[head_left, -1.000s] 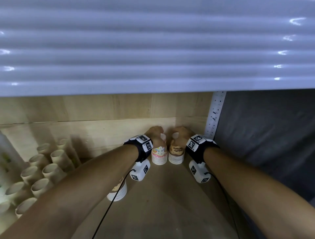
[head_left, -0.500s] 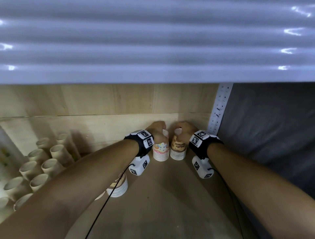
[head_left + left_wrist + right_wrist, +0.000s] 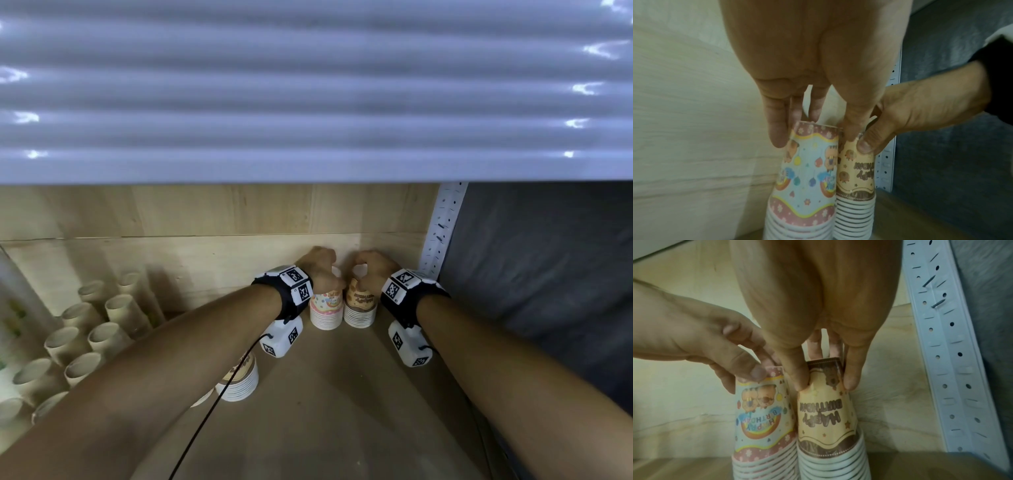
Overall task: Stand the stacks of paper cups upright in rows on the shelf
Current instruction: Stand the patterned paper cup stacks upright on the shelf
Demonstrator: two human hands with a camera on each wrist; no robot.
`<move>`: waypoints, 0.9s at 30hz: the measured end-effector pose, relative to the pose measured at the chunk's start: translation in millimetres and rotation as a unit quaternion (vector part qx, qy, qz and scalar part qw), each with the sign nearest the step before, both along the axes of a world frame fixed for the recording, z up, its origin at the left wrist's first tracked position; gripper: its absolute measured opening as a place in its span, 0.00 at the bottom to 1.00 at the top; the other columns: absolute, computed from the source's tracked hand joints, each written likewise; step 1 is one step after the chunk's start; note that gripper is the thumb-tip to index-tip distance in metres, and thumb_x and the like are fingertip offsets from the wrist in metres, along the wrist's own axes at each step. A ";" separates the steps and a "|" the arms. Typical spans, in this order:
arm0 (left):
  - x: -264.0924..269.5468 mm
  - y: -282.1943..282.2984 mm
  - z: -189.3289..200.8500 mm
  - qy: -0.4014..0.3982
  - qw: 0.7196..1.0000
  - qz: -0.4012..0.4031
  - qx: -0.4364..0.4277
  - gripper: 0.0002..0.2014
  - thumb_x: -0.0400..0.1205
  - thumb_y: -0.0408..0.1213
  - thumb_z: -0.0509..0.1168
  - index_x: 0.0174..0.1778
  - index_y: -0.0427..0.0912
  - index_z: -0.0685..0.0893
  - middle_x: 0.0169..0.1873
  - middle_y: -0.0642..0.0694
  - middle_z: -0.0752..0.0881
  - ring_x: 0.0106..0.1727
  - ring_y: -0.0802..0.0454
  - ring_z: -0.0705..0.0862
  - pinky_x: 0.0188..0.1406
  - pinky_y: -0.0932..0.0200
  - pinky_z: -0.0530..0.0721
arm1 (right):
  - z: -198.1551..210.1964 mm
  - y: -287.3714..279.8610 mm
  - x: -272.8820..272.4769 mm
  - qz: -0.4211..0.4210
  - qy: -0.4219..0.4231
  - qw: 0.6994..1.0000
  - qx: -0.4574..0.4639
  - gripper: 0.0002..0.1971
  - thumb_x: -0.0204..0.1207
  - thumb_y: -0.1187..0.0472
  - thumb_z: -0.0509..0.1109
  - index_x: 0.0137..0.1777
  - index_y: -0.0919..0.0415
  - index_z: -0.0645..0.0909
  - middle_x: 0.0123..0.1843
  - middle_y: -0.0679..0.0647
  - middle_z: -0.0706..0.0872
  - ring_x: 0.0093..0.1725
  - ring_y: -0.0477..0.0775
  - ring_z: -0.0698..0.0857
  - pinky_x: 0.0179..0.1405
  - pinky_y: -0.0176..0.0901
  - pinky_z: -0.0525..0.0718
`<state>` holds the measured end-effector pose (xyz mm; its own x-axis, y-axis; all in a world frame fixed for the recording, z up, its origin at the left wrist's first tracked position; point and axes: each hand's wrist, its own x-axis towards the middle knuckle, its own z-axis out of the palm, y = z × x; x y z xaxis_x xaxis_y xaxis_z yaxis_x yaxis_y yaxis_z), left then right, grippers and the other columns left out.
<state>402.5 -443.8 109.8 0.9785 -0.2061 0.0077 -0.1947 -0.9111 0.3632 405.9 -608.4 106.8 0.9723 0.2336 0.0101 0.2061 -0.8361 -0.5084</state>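
Two stacks of paper cups stand upside down, side by side, at the back right of the wooden shelf (image 3: 342, 394). My left hand (image 3: 320, 270) grips the top of the pink and blue birthday stack (image 3: 326, 308) (image 3: 807, 178) (image 3: 762, 418) with fingers and thumb round it. My right hand (image 3: 371, 269) grips the top of the tan and brown stack (image 3: 359, 308) (image 3: 826, 415) (image 3: 856, 178) the same way. The two stacks touch. A third tan stack (image 3: 239, 380) stands nearer, partly hidden under my left forearm.
Several plain beige cups (image 3: 92, 329) lie clustered at the shelf's left. A white perforated upright (image 3: 442, 229) stands just right of the stacks, with dark grey fabric (image 3: 541, 274) beyond. The ribbed underside of the shelf above (image 3: 308, 85) hangs overhead. The wooden back panel (image 3: 205, 212) is close behind the stacks.
Both hands and their stacks have shifted slightly toward the back wall; the grips are the same.
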 end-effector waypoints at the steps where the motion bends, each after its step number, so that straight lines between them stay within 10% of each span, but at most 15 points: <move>1: -0.7 -0.2 0.5 0.001 1.000 0.009 0.000 0.29 0.76 0.49 0.72 0.70 0.39 0.78 0.67 0.42 0.79 0.64 0.42 0.80 0.59 0.49 0.84 | -0.2 0.2 0.2 -0.005 -0.001 1.000 -0.003 0.15 0.76 0.65 0.73 0.62 0.60 0.84 0.61 0.56 0.86 0.62 0.58 0.84 0.57 0.45 0.82; 13: -2.9 -0.5 -0.6 0.011 1.000 0.004 0.020 0.16 0.78 0.42 0.71 0.57 0.37 0.83 0.57 0.40 0.84 0.57 0.42 0.83 0.42 0.57 0.76 | 1.9 1.8 0.3 -0.007 0.000 1.000 -0.025 0.15 0.78 0.64 0.71 0.64 0.63 0.82 0.64 0.59 0.85 0.63 0.61 0.84 0.61 0.49 0.82; 27: -29.3 12.4 22.7 0.001 1.000 0.000 0.005 0.31 0.81 0.47 0.69 0.79 0.41 0.70 0.75 0.41 0.72 0.71 0.42 0.77 0.63 0.54 0.78 | 2.8 6.9 -3.4 -0.017 -0.003 0.995 -0.102 0.17 0.82 0.64 0.65 0.70 0.64 0.78 0.70 0.61 0.81 0.66 0.62 0.81 0.66 0.51 0.80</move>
<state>373.2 -431.5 132.5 0.9785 -0.2064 0.0028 -0.1940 -0.9150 0.3537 402.4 -601.5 109.7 0.9798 0.1982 -0.0279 0.1784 -0.9281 -0.3269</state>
